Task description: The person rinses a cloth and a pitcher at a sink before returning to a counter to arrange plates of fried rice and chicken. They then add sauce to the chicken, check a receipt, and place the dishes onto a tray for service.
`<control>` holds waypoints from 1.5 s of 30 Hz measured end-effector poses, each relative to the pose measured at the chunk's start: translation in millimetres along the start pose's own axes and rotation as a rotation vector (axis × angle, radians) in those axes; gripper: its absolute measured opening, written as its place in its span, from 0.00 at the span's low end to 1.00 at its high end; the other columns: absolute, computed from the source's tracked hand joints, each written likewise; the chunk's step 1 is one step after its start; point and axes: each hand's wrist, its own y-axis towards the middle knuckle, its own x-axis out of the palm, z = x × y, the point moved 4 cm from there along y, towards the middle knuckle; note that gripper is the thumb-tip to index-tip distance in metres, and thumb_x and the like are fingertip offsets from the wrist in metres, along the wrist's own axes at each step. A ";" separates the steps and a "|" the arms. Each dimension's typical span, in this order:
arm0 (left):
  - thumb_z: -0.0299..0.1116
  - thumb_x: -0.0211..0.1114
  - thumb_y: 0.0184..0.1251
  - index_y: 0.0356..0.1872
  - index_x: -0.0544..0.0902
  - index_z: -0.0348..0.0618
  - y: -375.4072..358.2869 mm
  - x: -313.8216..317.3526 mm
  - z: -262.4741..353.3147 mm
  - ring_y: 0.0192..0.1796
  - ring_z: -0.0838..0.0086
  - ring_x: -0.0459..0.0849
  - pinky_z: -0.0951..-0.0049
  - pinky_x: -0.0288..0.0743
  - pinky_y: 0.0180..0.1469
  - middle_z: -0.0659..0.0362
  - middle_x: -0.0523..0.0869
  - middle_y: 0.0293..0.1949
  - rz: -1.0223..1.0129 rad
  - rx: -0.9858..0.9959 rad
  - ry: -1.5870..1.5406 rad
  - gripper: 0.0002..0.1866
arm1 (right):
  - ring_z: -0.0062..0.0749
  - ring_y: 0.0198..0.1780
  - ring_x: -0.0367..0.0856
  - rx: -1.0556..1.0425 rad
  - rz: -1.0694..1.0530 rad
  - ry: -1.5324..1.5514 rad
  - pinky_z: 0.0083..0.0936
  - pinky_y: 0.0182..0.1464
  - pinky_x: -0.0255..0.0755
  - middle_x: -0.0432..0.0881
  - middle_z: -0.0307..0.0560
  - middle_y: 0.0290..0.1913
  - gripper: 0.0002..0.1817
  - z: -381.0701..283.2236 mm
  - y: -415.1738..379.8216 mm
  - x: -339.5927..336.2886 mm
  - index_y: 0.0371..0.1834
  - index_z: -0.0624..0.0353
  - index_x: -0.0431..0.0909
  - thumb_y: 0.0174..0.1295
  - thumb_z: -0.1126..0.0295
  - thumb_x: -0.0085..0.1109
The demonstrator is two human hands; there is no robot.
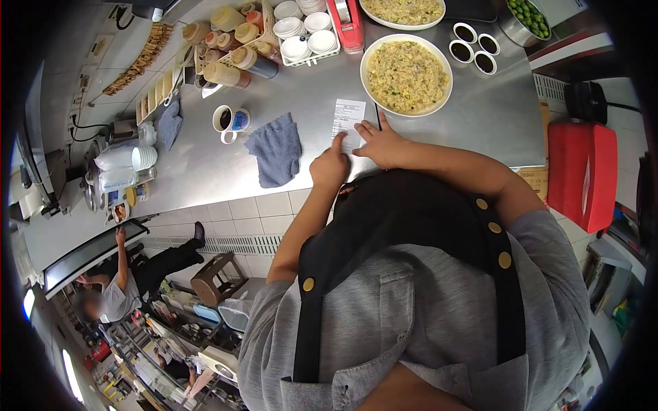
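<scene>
A printed paper slip (348, 113) lies on the steel counter in front of me. The index finger of my left hand (330, 166) is stretched onto its lower left edge, with the other fingers curled under. My right hand (381, 146) rests at the slip's right side, fingers spread, and a thin dark pen-like stick (378, 116) shows between them. Just beyond that hand stands a white plate (367, 96) of fried rice (409, 74). A folded blue-grey cloth (275, 149) lies to the left of my left hand.
Behind is a second plate of fried rice (404, 9); right of it are several sauce cups (461, 51) and a pot of green vegetables (528, 17). A mug (231, 122), sauce bottles (226, 74) and a bowl basket (310, 60) stand left. Another person (123, 294) is at far left.
</scene>
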 end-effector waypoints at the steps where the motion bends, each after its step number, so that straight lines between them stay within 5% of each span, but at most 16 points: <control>1: 0.33 0.54 0.60 0.63 0.66 0.67 2.5 -1.7 -8.4 0.32 0.54 0.86 0.54 0.78 0.32 0.51 0.87 0.32 0.011 -0.057 0.025 0.27 | 0.52 0.77 0.44 0.000 0.000 0.000 0.71 0.69 0.27 0.46 0.58 0.77 0.23 0.6 1.1 2.0 0.67 0.30 0.68 0.69 0.61 0.42; 4: 0.35 0.51 0.62 0.64 0.64 0.69 14.7 -12.6 -47.7 0.35 0.51 0.86 0.50 0.77 0.36 0.48 0.87 0.33 0.051 -0.328 -0.006 0.27 | 0.52 0.77 0.44 -0.007 0.028 -0.010 0.70 0.70 0.26 0.46 0.59 0.77 0.23 2.6 4.7 9.5 0.67 0.30 0.69 0.68 0.62 0.43; 7: 0.35 0.50 0.63 0.61 0.68 0.67 20.2 -26.4 -77.2 0.37 0.48 0.85 0.50 0.76 0.39 0.45 0.86 0.32 0.184 -0.349 -0.114 0.24 | 0.53 0.77 0.44 -0.017 0.045 0.002 0.70 0.70 0.25 0.46 0.60 0.77 0.23 3.8 3.6 9.4 0.67 0.30 0.69 0.68 0.63 0.44; 10: 0.37 0.51 0.64 0.59 0.73 0.60 31.3 -21.3 -77.4 0.40 0.49 0.84 0.54 0.76 0.44 0.45 0.85 0.35 0.151 -0.221 -0.184 0.20 | 0.53 0.78 0.43 -0.026 0.026 -0.011 0.71 0.69 0.25 0.45 0.59 0.77 0.24 3.0 1.5 7.2 0.67 0.30 0.68 0.68 0.63 0.44; 12: 0.39 0.51 0.67 0.57 0.76 0.53 46.5 -5.7 -65.4 0.47 0.53 0.80 0.60 0.73 0.52 0.45 0.81 0.42 0.339 0.081 -0.605 0.19 | 0.52 0.78 0.42 -0.036 0.022 0.000 0.71 0.69 0.26 0.44 0.59 0.77 0.25 2.9 -1.2 5.8 0.68 0.30 0.67 0.67 0.64 0.44; 13: 0.46 0.47 0.73 0.61 0.75 0.49 50.8 -6.7 -52.5 0.53 0.60 0.74 0.65 0.68 0.58 0.48 0.73 0.53 0.317 0.167 -0.667 0.22 | 0.52 0.78 0.42 -0.035 0.025 -0.001 0.71 0.69 0.26 0.44 0.59 0.77 0.25 3.0 -1.5 5.3 0.68 0.30 0.67 0.67 0.64 0.44; 14: 0.46 0.47 0.73 0.61 0.75 0.49 51.5 -6.7 -42.6 0.53 0.60 0.74 0.65 0.68 0.58 0.48 0.73 0.53 0.319 0.170 -0.668 0.22 | 0.52 0.78 0.41 -0.035 0.017 0.010 0.71 0.69 0.27 0.43 0.59 0.77 0.26 3.2 -2.2 5.2 0.68 0.30 0.66 0.67 0.65 0.45; 16: 0.54 0.41 0.76 0.61 0.76 0.47 50.6 -12.7 -19.7 0.56 0.64 0.71 0.67 0.67 0.60 0.49 0.68 0.59 0.023 -0.060 -1.208 0.28 | 0.51 0.78 0.40 -0.034 0.012 0.018 0.72 0.69 0.28 0.43 0.59 0.77 0.26 4.2 -2.9 5.8 0.69 0.30 0.66 0.66 0.65 0.46; 17: 0.60 0.37 0.75 0.59 0.78 0.45 63.3 1.5 -27.3 0.57 0.66 0.69 0.68 0.65 0.61 0.52 0.62 0.63 0.050 0.024 -1.128 0.33 | 0.50 0.78 0.39 -0.037 0.010 0.033 0.72 0.69 0.29 0.42 0.58 0.77 0.28 4.5 -3.0 5.9 0.69 0.29 0.66 0.65 0.66 0.48; 22: 0.63 0.34 0.74 0.58 0.79 0.44 65.8 -20.7 -11.2 0.54 0.65 0.72 0.67 0.62 0.63 0.53 0.74 0.54 -0.108 -0.052 -1.082 0.36 | 0.48 0.79 0.36 -0.024 -0.030 0.059 0.73 0.68 0.28 0.38 0.57 0.78 0.33 4.6 -7.2 4.0 0.70 0.28 0.64 0.59 0.68 0.55; 25: 0.66 0.29 0.72 0.59 0.79 0.44 61.2 -24.5 -9.6 0.53 0.66 0.74 0.66 0.62 0.62 0.54 0.81 0.48 -0.222 -0.147 -1.286 0.41 | 0.47 0.77 0.48 -0.012 0.117 0.086 0.67 0.70 0.39 0.51 0.56 0.75 0.31 7.7 -8.8 12.9 0.64 0.34 0.72 0.54 0.71 0.60; 27: 0.68 0.27 0.71 0.59 0.78 0.43 60.0 -36.2 -9.7 0.52 0.67 0.75 0.66 0.62 0.62 0.55 0.83 0.45 -0.199 -0.140 -1.379 0.43 | 0.44 0.69 0.62 -0.088 0.527 0.466 0.52 0.67 0.55 0.65 0.53 0.66 0.21 16.2 -15.7 5.0 0.49 0.45 0.80 0.50 0.75 0.62; 31: 0.70 0.23 0.69 0.61 0.75 0.41 41.3 -83.6 17.6 0.55 0.71 0.75 0.66 0.62 0.61 0.56 0.81 0.52 -0.258 0.036 -1.636 0.47 | 0.40 0.59 0.69 0.025 1.002 0.921 0.32 0.57 0.67 0.70 0.48 0.58 0.10 39.2 -52.2 -33.4 0.35 0.55 0.77 0.50 0.76 0.64; 37: 0.70 0.24 0.69 0.62 0.73 0.34 13.0 -142.4 70.1 0.63 0.66 0.72 0.64 0.60 0.66 0.50 0.77 0.59 -0.167 0.330 -1.691 0.48 | 0.22 0.44 0.76 -0.048 0.952 1.499 0.21 0.47 0.70 0.79 0.41 0.45 0.07 47.5 -69.2 -62.9 0.39 0.62 0.80 0.58 0.81 0.59; 40: 0.69 0.24 0.70 0.62 0.72 0.31 8.9 -153.3 73.5 0.66 0.63 0.68 0.63 0.55 0.70 0.48 0.74 0.62 -0.224 0.428 -1.754 0.48 | 0.23 0.40 0.79 -0.115 1.131 1.408 0.18 0.44 0.72 0.81 0.43 0.37 0.09 41.3 -86.4 -87.3 0.39 0.64 0.82 0.56 0.83 0.58; 45: 0.64 0.32 0.73 0.60 0.73 0.28 6.8 -168.3 74.1 0.67 0.63 0.66 0.64 0.53 0.71 0.48 0.71 0.64 0.074 0.510 -1.551 0.43 | 0.24 0.44 0.78 -0.109 1.138 1.200 0.20 0.45 0.72 0.80 0.44 0.43 0.12 36.6 -104.6 -104.1 0.44 0.62 0.82 0.58 0.82 0.58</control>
